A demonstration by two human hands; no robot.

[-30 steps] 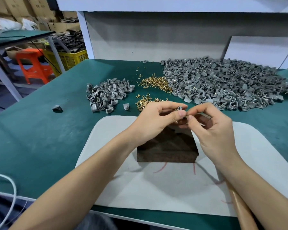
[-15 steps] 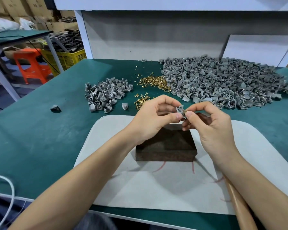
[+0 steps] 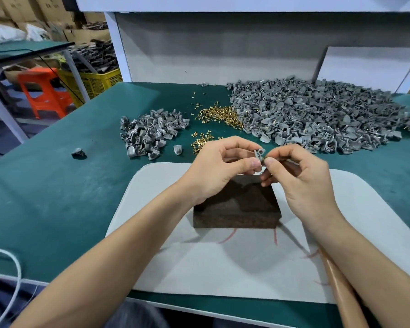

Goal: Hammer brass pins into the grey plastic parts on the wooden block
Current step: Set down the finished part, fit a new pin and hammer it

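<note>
Part (image 3: 259, 155) hung above the block (image 3: 237, 207), pinched by fingertips of our left hand (image 3: 219, 171) and right hand (image 3: 301, 176), apparently for pin-fitting, though no pin showed; next, we needed it seated flat there.

The head-worn wide-angle camera is looking forward and down from close above the wooden block (image 3: 237, 209) and across the green table (image 3: 57, 209), reaching the grey back panel (image 3: 211, 48).

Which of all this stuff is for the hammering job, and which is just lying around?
For the job: grey part pinched by left hand and right hand; wooden block; brass pins; big grey pile.
Just lying about: orange stool; yellow basket; white cord.
</note>
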